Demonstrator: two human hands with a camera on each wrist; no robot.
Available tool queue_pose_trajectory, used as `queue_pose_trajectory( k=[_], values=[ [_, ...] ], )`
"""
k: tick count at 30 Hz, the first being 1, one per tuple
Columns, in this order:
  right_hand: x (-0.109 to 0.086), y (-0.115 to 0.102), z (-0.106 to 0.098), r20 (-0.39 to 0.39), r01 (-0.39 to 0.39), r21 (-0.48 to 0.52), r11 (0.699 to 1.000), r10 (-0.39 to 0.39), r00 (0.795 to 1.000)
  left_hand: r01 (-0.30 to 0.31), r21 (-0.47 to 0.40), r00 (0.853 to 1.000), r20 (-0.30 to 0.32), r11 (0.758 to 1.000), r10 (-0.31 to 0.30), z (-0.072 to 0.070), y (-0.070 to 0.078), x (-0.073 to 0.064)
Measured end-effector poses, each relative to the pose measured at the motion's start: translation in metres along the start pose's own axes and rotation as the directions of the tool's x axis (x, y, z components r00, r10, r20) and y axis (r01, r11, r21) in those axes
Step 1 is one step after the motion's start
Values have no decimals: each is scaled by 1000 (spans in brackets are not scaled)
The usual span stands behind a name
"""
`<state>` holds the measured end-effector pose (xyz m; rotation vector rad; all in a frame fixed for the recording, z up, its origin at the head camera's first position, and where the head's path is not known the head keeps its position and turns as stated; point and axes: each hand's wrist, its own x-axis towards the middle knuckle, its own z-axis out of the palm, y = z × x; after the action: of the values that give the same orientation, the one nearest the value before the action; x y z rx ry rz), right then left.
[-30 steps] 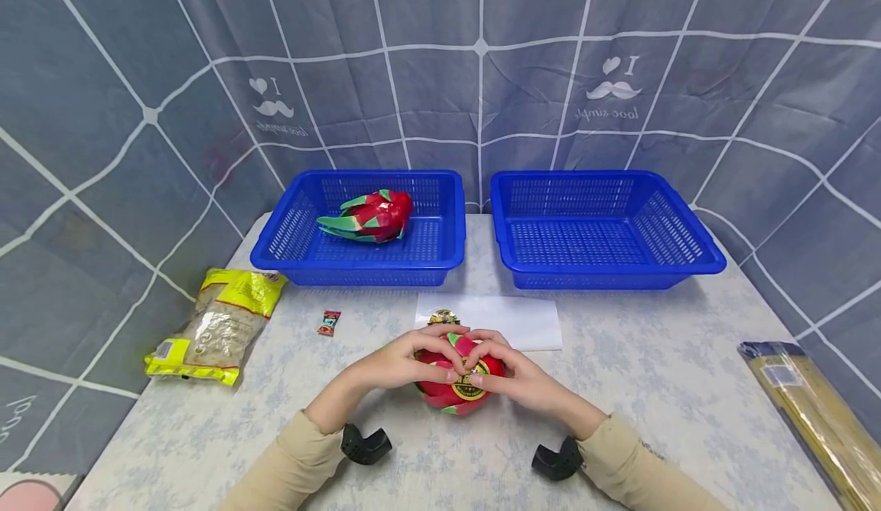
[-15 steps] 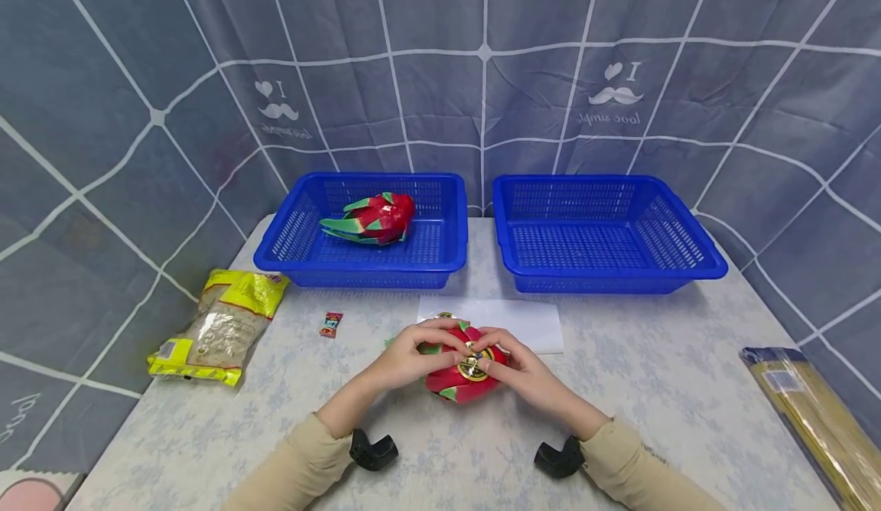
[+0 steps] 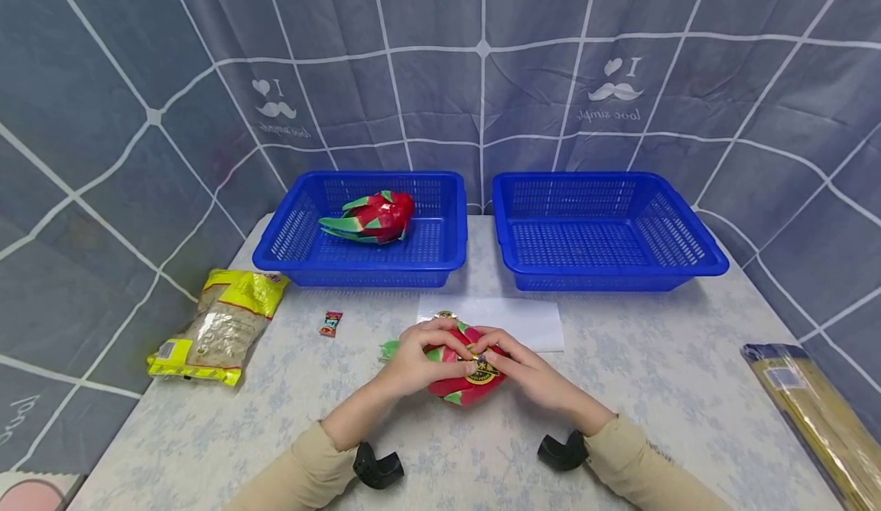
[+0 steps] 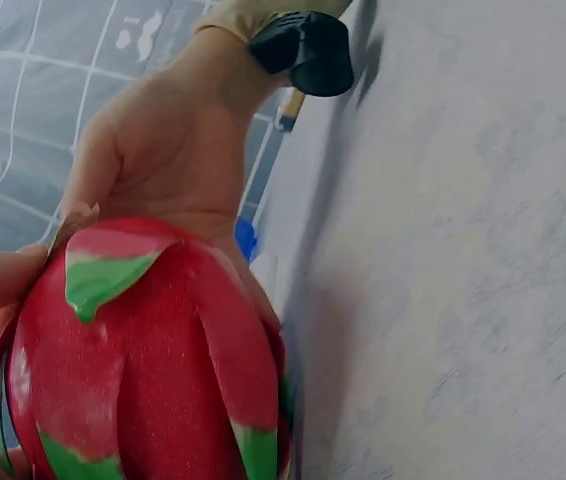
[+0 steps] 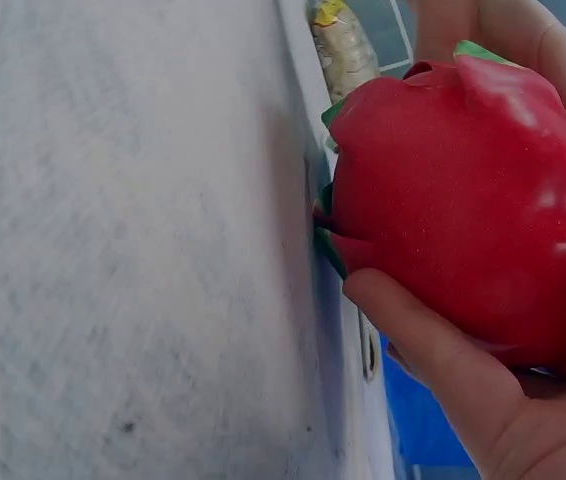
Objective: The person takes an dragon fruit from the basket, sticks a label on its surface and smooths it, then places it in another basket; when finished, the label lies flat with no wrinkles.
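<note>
Here, gripping a dragon fruit (image 3: 456, 391) between left hand (image 3: 417, 359) and right hand (image 3: 531, 371)

Spot a second dragon fruit (image 3: 385, 216) inside the left blue basket (image 3: 358, 276), beside the right blue basket (image 3: 606, 280), both beyond the held one. See a white sheet (image 3: 525, 323) and yellow-ended bag (image 3: 223, 331) on the patterned worktop (image 3: 640, 358), before a grey-blue gridded curtain (image 3: 440, 98).

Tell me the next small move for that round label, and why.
Probably press down the edge of the round label: it seems to stand off the dragon fruit in the left wrist view, while the left grip and right grip both have fingers at it.
</note>
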<state>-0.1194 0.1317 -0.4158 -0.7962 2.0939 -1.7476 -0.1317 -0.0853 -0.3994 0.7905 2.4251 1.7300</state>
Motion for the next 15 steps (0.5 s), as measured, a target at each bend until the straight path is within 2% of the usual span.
queue_pose_trajectory(
  k=[4,7,9,11,15],
  values=[
    [1,1,-4,34,-11,72,997,9,999,70,-89,995,71,994,-64,-4,-1,1],
    [2,4,-6,42,-16,146,989,10,999,137,-159,983,147,978,-114,-9,-1,2],
    [2,6,-7,25,1,141,990,-5,1000,157,-195,977,171,968,-124,-11,-1,2],
    [2,8,-7,5,28,104,994,-28,1000,145,-193,980,162,970,-114,-11,-3,2],
    [3,10,-3,-66,59,-13,998,-60,996,90,-124,992,97,988,-78,-8,-3,0]
  ],
)
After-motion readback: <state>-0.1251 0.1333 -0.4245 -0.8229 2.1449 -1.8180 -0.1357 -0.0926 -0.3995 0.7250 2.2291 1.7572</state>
